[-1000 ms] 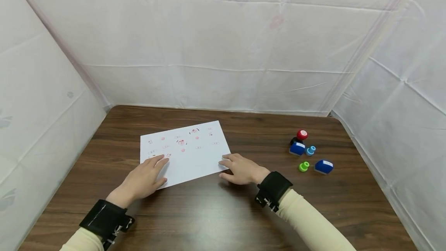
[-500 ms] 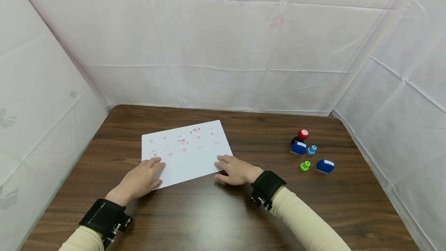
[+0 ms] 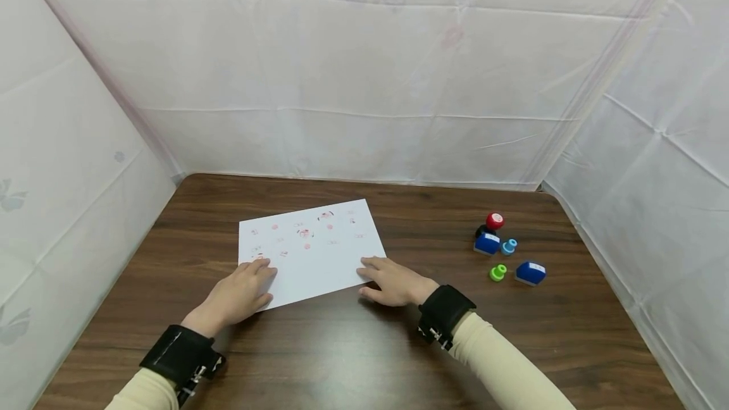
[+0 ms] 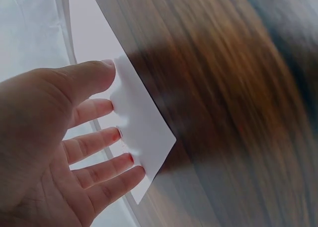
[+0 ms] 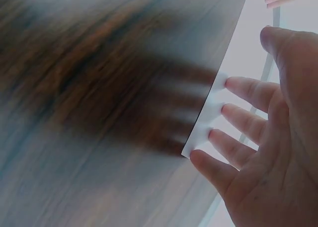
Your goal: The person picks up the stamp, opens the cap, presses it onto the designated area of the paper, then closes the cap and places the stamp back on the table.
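A white sheet of paper [image 3: 319,271] with several red stamp marks on its far part lies slightly askew on the brown table. On its near left corner rests my left hand [image 3: 236,293], fingers spread and fingertips touching the paper; the left wrist view shows red smudges on two of these fingertips [image 4: 130,158]. My right hand [image 3: 393,281] lies at the near right corner, its fingertips [image 5: 229,82] on the sheet. Neither hand grips anything. Some of the marks near the left hand are partly covered by it.
Right of the right hand stand a red-topped stamp [image 3: 495,221], a blue stamp [image 3: 486,243], another blue stamp [image 3: 530,273], a small light-blue stamp [image 3: 509,246] and a small green stamp [image 3: 498,272]. White sheeting [image 3: 364,81] encloses the table's [image 3: 364,359] back and sides.
The paper shifts slightly left under the fingers, then back to the right together with both hands, ending a little right of where it was. The stamps stay where they were.
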